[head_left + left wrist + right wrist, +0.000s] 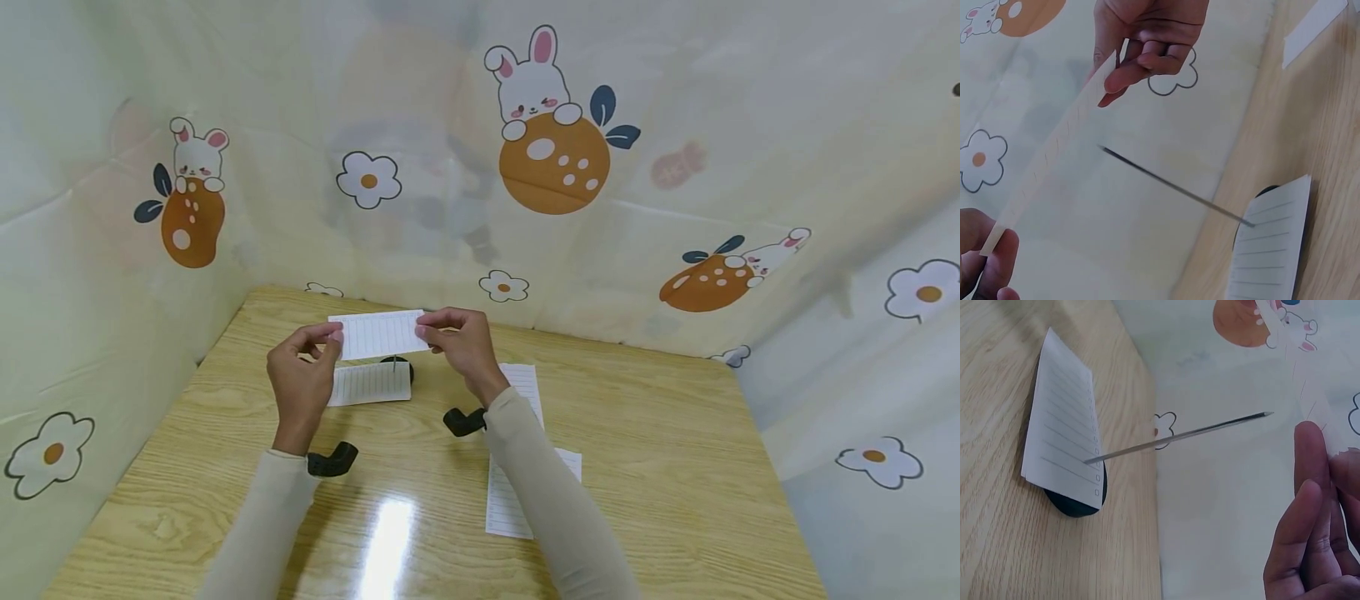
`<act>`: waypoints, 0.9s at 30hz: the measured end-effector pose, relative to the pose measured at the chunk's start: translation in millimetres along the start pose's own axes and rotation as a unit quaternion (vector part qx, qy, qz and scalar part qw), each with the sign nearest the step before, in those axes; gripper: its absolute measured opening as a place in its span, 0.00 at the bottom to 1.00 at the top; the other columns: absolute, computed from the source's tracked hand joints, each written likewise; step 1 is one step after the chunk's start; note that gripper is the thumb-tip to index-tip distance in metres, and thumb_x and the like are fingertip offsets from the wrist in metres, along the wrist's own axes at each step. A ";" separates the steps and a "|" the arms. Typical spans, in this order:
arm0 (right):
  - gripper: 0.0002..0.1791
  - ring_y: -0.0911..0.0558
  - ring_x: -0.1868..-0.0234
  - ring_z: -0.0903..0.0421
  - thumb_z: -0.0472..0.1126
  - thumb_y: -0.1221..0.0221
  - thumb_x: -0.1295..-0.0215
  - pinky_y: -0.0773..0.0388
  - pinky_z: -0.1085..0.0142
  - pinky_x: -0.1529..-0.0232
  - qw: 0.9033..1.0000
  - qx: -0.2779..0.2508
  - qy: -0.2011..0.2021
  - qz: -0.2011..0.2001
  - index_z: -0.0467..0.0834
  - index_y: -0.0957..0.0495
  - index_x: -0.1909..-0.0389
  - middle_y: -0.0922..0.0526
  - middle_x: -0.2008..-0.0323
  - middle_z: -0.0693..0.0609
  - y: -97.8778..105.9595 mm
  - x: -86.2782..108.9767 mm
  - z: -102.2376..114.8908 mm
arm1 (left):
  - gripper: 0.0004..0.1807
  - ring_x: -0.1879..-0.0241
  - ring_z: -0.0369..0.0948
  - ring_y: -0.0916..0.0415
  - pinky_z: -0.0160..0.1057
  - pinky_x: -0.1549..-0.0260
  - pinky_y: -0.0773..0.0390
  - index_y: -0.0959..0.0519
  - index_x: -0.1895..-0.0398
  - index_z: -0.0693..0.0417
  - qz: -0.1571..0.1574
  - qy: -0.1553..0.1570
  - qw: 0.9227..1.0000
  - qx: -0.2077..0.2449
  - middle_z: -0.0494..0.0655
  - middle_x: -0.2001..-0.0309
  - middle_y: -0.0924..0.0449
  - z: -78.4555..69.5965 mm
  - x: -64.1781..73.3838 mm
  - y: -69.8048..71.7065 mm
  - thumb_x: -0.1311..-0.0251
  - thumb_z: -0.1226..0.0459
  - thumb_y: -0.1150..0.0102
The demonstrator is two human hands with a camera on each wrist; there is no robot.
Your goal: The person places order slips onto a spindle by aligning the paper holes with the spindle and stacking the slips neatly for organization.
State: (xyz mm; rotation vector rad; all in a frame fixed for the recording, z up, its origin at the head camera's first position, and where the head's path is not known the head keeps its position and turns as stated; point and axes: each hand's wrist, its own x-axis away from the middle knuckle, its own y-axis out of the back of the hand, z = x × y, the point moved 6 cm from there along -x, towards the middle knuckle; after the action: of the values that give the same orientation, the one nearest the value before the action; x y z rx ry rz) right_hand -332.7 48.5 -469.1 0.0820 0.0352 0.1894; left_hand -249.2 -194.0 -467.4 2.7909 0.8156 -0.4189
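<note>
Thumb and fingers of my left hand (pixel 303 375) pinch the left end of a lined paper slip (pixel 381 335). The right end is pinched by my right hand (pixel 467 346), so the slip is stretched between both hands in the air. Below it stands a bill spike (pixel 1179 437), a thin pointed metal rod on a round black base (pixel 1075 505). Lined paper with small checkboxes (pixel 1063 425) is pierced by the rod and lies down at the base, covering most of it. In the left wrist view, the rod's tip is apart from the held slip.
More lined paper slips (pixel 510 504) lie on the wooden table (pixel 652 467) at right, partly hidden under my right forearm. Black mounts (pixel 333 460) are worn at both wrists. A curtain (pixel 427 250) printed with rabbits and flowers hangs behind the table and along its sides.
</note>
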 end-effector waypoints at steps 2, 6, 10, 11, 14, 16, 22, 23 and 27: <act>0.06 0.14 0.66 0.57 0.37 0.27 0.34 0.15 0.67 0.63 1.000 -0.003 -0.003 0.002 0.42 0.09 0.58 0.10 0.52 0.49 -2.7 -1.5 -0.3 | 0.06 0.68 0.38 0.30 0.30 0.78 0.39 0.08 0.59 0.53 -0.004 -0.001 1.000 0.000 0.41 0.67 0.15 0.7 -1.5 1.6 0.32 0.65 0.32; 0.05 0.14 0.66 0.57 0.36 0.27 0.34 0.15 0.67 0.63 1.000 -0.010 -0.010 0.005 0.42 0.09 0.58 0.10 0.52 0.49 -7.5 -3.8 -1.6 | 0.06 0.68 0.37 0.30 0.31 0.76 0.38 0.08 0.59 0.52 -0.010 0.004 1.000 0.004 0.42 0.67 0.15 2.6 -3.9 4.0 0.33 0.65 0.32; 0.06 0.15 0.67 0.58 0.36 0.28 0.34 0.16 0.68 0.64 1.000 -0.014 -0.020 0.007 0.40 0.09 0.58 0.10 0.53 0.49 -11.1 -5.6 -4.6 | 0.06 0.66 0.37 0.30 0.33 0.72 0.37 0.08 0.59 0.53 -0.009 0.014 1.000 0.007 0.43 0.65 0.15 6.8 -5.5 5.2 0.32 0.65 0.32; 0.06 0.15 0.67 0.58 0.36 0.27 0.34 0.16 0.68 0.64 1.000 -0.014 -0.024 0.007 0.40 0.09 0.58 0.10 0.54 0.49 -11.8 -6.1 -6.0 | 0.06 0.66 0.37 0.30 0.33 0.70 0.36 0.08 0.59 0.53 -0.009 0.016 1.000 0.007 0.44 0.65 0.15 8.4 -5.9 5.4 0.32 0.65 0.32; 0.06 0.15 0.68 0.58 0.35 0.27 0.35 0.14 0.64 0.62 0.999 -0.014 -0.035 0.006 0.40 0.09 0.59 0.10 0.57 0.49 -13.4 -6.9 -10.0 | 0.06 0.66 0.37 0.30 0.34 0.67 0.36 0.08 0.59 0.55 -0.011 0.020 1.000 0.005 0.42 0.66 0.15 12.6 -6.1 5.7 0.32 0.65 0.32; 0.05 0.15 0.68 0.58 0.35 0.27 0.35 0.14 0.63 0.63 0.999 -0.015 -0.042 0.004 0.41 0.09 0.59 0.09 0.58 0.49 -14.1 -6.8 -11.9 | 0.06 0.66 0.37 0.30 0.34 0.66 0.35 0.08 0.59 0.56 -0.012 0.020 1.000 0.003 0.41 0.66 0.15 15.0 -6.1 5.7 0.33 0.65 0.33; 0.05 0.16 0.69 0.58 0.34 0.27 0.35 0.16 0.67 0.65 0.999 -0.017 -0.049 -0.001 0.40 0.10 0.59 0.10 0.59 0.49 -15.4 -5.2 -13.4 | 0.07 0.66 0.38 0.30 0.35 0.64 0.35 0.09 0.58 0.57 -0.010 0.020 1.000 -0.006 0.45 0.65 0.16 19.6 -4.6 5.2 0.32 0.66 0.33; 0.05 0.16 0.69 0.58 0.34 0.27 0.35 0.15 0.66 0.64 0.999 -0.015 -0.050 -0.002 0.40 0.10 0.59 0.10 0.59 0.49 -15.4 -5.0 -13.9 | 0.07 0.66 0.38 0.30 0.35 0.64 0.35 0.09 0.58 0.57 -0.009 0.020 1.000 -0.008 0.45 0.65 0.16 20.2 -4.4 5.1 0.32 0.65 0.33; 0.05 0.15 0.68 0.59 0.35 0.27 0.35 0.12 0.54 0.56 0.999 -0.009 -0.052 -0.002 0.41 0.09 0.60 0.10 0.60 0.50 -15.7 -4.7 -16.3 | 0.07 0.66 0.39 0.31 0.36 0.64 0.35 0.09 0.57 0.57 -0.009 0.028 0.999 -0.012 0.45 0.65 0.16 22.9 -3.5 4.7 0.32 0.65 0.33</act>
State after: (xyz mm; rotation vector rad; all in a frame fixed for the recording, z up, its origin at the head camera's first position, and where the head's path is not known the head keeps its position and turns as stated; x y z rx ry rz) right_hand -335.1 33.6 -486.6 0.0729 -0.0708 0.1816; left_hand -254.3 -205.8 -487.2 2.7863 0.8520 -0.3313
